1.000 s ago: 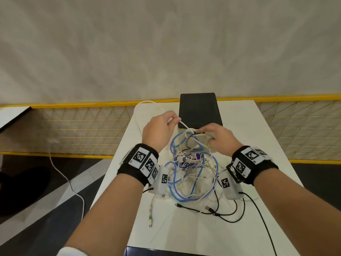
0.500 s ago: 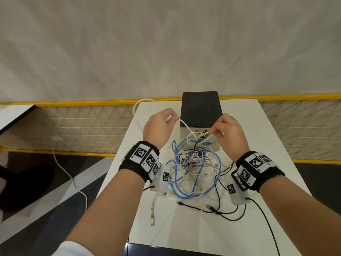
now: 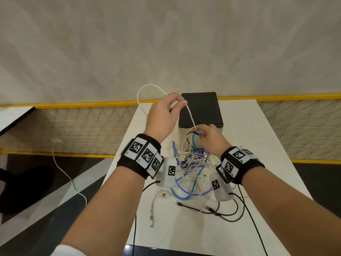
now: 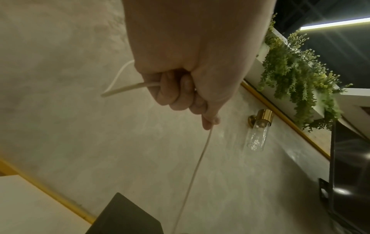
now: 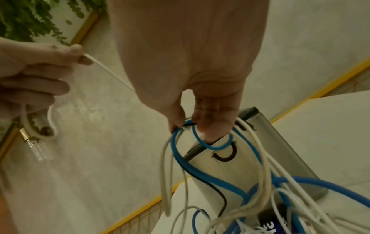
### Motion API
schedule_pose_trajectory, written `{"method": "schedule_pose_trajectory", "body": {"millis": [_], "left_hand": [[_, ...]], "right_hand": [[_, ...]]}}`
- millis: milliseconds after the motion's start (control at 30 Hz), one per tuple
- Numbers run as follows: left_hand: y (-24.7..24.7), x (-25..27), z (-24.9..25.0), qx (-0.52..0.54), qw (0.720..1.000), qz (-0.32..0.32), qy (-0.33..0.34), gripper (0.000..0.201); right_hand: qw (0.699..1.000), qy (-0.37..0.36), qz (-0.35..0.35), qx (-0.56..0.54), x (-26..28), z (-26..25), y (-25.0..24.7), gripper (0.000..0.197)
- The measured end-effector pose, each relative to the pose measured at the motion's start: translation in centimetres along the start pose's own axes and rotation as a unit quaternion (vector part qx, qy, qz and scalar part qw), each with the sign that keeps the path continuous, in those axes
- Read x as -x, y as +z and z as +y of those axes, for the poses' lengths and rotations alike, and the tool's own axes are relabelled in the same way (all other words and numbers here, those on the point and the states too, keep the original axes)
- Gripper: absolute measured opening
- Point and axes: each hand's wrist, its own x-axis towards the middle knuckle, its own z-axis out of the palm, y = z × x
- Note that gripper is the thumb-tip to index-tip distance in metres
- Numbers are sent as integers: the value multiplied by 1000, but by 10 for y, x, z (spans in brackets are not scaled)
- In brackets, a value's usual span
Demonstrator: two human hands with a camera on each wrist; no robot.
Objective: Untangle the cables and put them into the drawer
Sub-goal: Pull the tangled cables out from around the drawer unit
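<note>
Left hand is raised above the far half of the table, fingers curled tight on the white cable; thumb and forefinger pinch it where it exits the fist. Its free end arcs up and left past the table's far-left corner. From the pinch the strand runs taut, down and right, into my right hand.

Right hand sits lower, just in front of the black-topped drawer unit at the far edge. Fingertips are pinched on a bunch of loops: blue cable, a black strand and a couple of white ones. The rest of the tangle hangs from that pinch down to mid-table. Black cables trail toward the near-right edge.

How I'd do this step:
- Right hand is the anchor. Keep the knot pinned, don't let the bundle lift.
- Pull white slowly along its own line, not sideways, else the loops cinch.
- If it binds, slacken, open the blue loop with the right fingertips and feed white back through.
- Watch the connector end; likely snag point.

Can't tell if the drawer is open; its front is hidden behind my right hand. Nothing stowed yet, I judge.
</note>
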Motion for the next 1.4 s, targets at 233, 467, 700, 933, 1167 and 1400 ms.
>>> {"method": "schedule_pose_trajectory", "body": {"millis": [233,467,700,933,1167,1400], "left_hand": [[-12,6,-18,-6,998,51,-32,14],[-6,19,-13,-256,959,-122,-18,57],[22,20,-12,-263,938,-223,-22,28],[12,19,-18,-269,953,-140,-8,26],[11,24,-21,-287,953,-94,-32,29],[9,28,-27,-373,916,-134,-58,22]], "right_hand": [[978,-50,30,201,-4,12,-8,20],[970,-124,22,209,-2,-7,-24,21],[962,-179,-33,205,4,-8,-28,15],[993,-43,-94,62,6,10,-38,23],[967,-36,-96,232,-2,8,-37,29],[988,-37,-59,135,-5,3,-31,14]]}}
